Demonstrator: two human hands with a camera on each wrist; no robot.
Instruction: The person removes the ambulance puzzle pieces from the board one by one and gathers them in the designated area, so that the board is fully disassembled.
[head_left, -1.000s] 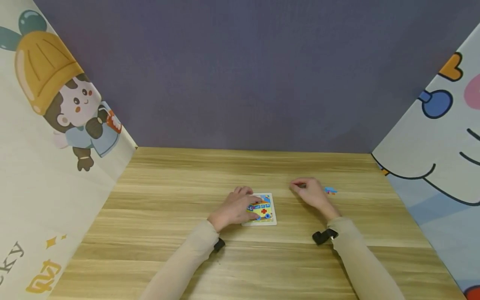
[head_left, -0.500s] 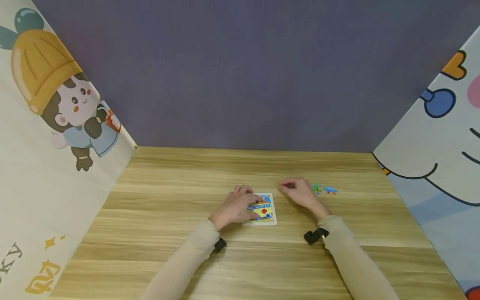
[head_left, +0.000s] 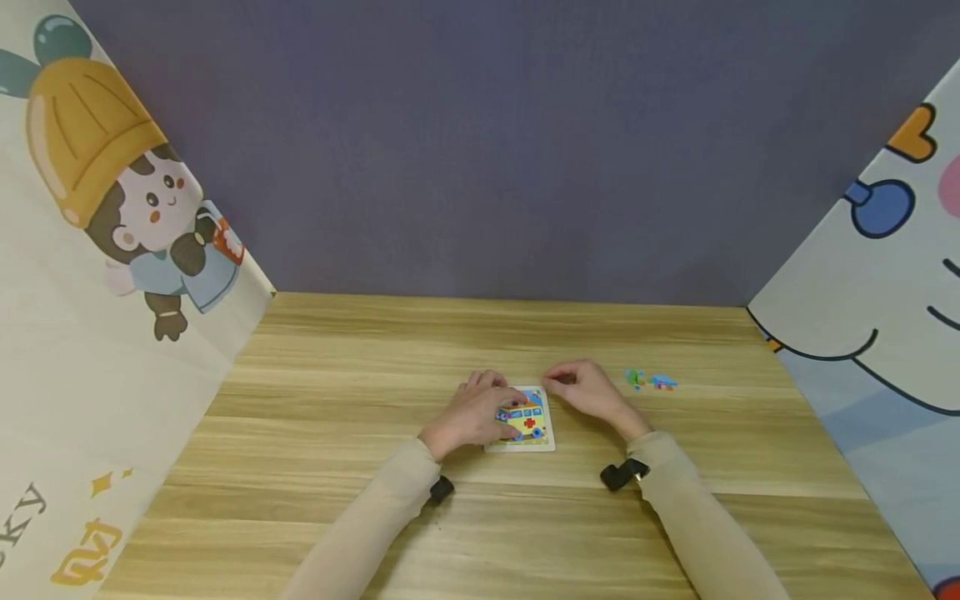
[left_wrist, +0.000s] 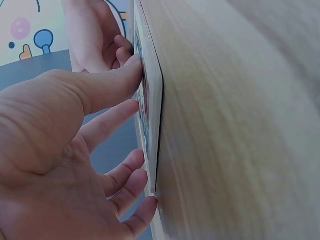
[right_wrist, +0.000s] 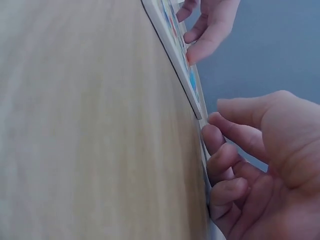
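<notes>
On the desk point(head_left: 360, 342), the nearly square ambulance board point(head_left: 531, 413) lies partly beneath the left hand point(head_left: 472, 414), its fingers spread, and just left of the right hand point(head_left: 592, 390), curled near the board's far right corner, whether holding anything I cannot tell.

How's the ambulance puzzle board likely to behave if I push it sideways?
The ambulance puzzle board looks thin and straight-edged, so probably stiff. Lying flat on the wood-grain tabletop, it should slide rather than roll or tip. The left hand touching it would likely add some drag.
</notes>
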